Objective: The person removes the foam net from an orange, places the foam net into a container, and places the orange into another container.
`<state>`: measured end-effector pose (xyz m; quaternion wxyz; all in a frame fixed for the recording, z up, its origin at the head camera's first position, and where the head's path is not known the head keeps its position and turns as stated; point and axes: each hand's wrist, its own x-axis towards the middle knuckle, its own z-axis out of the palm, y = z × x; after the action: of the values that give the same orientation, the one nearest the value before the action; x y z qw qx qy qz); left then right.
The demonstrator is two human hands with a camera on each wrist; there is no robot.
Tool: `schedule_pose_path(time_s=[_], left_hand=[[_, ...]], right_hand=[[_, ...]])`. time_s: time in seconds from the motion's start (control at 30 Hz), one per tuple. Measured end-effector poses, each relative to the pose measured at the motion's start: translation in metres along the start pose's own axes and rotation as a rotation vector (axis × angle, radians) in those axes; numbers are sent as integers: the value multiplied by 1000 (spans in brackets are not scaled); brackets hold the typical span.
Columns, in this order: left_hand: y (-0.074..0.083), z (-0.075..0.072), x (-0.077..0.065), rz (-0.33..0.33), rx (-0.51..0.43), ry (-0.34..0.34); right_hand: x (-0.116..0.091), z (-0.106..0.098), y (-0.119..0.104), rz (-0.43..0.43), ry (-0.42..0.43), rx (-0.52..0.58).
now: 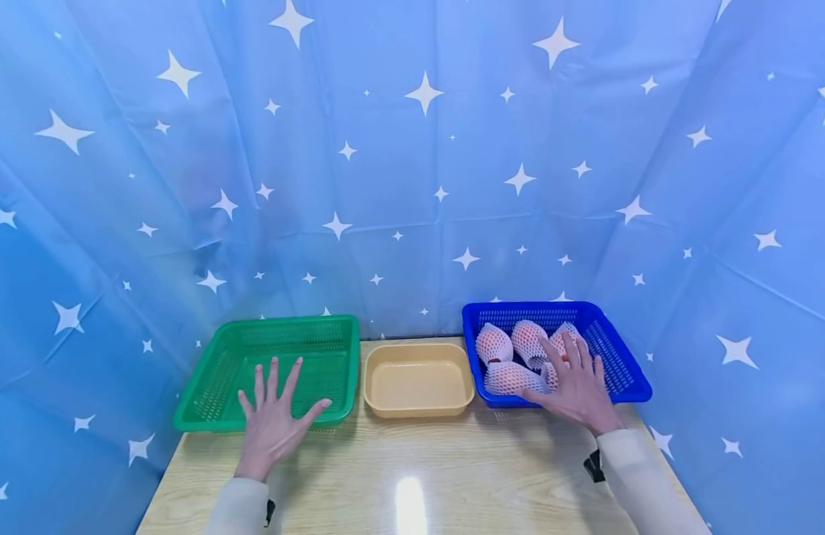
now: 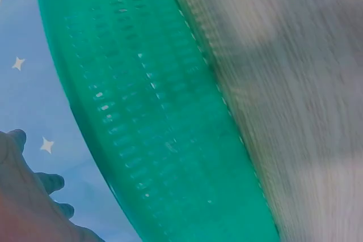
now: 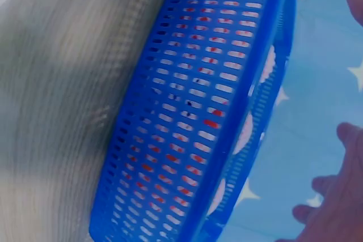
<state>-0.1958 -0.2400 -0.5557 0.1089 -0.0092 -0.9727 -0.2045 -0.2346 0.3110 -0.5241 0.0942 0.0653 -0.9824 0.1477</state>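
Note:
My left hand is held with its fingers spread above the near side of the green plastic basket, and nothing is in its grasp. In the left wrist view, its fingertips rise clear of the basket's slotted wall. Over the blue plastic basket my right hand spreads its fingers, also holding nothing. Several reddish fruits in white foam nets lie inside the blue basket, some partly hidden by this hand. What kind of fruit they are I cannot tell.
Between the two baskets stands a shallow beige tray. All three stand in a row at the back of a light wood table. A blue curtain with white stars hangs behind and at both sides.

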Motion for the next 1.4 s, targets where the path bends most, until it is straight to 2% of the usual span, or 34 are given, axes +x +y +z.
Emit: schedule_pose_path(time_s=[0.27,0.4,0.57,0.8,0.93,1.13,1.4], left_hand=[[25,-3,6,3,-62,-33],[46,0,10,33,-91,-23],[75,7,14,72,-149,-8],[110,22,12,33,-323,-68],[128,32,12,40,-453,-93],[152,52,12,40,-591,-129],[182,78,16,-17,-734,-251]], right_hand=[[19,-12,4,12,-59,12],[27,-16,13,51,-105,29],[36,-18,22,78,-122,50],[45,-21,26,107,-175,49],[51,-23,33,134,-223,43],[57,-26,47,206,-354,85],[58,-30,64,300,-526,163]])
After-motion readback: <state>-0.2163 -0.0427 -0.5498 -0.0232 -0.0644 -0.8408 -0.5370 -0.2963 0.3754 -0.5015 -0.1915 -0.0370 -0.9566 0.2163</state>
